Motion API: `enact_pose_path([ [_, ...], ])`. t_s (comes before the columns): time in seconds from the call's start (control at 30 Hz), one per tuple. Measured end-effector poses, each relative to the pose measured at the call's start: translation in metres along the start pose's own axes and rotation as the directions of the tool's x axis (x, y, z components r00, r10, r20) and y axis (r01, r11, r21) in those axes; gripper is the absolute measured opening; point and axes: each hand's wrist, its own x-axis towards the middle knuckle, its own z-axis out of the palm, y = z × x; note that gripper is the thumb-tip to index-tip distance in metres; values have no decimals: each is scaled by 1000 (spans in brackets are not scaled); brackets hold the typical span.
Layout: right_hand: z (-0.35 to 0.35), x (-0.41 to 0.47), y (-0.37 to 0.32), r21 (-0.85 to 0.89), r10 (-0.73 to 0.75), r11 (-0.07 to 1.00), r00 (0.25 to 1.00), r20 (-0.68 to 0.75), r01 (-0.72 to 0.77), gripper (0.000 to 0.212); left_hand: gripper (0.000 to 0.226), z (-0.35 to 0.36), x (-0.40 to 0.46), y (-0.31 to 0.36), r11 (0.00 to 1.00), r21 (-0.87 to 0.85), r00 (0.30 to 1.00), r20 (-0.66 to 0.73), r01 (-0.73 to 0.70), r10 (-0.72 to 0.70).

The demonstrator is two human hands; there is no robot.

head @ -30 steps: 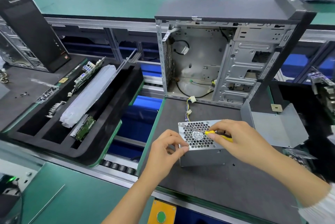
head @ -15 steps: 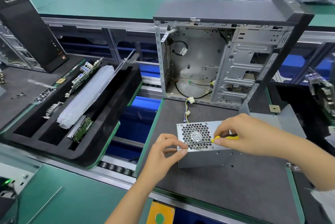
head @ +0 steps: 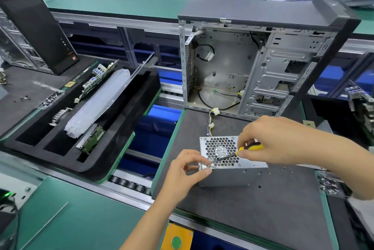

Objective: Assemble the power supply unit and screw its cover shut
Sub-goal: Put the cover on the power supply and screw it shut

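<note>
A silver power supply unit (head: pixel 230 175) with a honeycomb fan grille on top sits on a dark grey mat (head: pixel 263 205). My right hand (head: pixel 271 140) grips a yellow-and-black screwdriver (head: pixel 250 147) whose thin shaft slants down-left to the unit's near left top corner. My left hand (head: pixel 186 171) pinches that corner, thumb and forefinger around a small screw (head: pixel 208 165) at the driver's tip. A bundle of coloured wires (head: pixel 211 122) leaves the unit's far side.
An open computer case (head: pixel 263 63) stands just behind the mat. A black foam tray (head: pixel 113 128) with circuit boards and a wrapped part lies to the left. Loose screws (head: pixel 283 170) and a screw bag (head: pixel 329 186) lie on the right. A roller conveyor gap runs between tray and mat.
The screwdriver has swung from lying across the grille to pointing down-left at the near left corner. My left hand stays at that corner, fingers closing in on the screw.
</note>
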Motion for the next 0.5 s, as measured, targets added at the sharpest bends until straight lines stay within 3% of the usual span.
enact_pose_path([
  [0.5,-6,9,-9,-150,-92,984,996,21,94,26,23,4,1,8,996,-10,994,-54,89,-90],
])
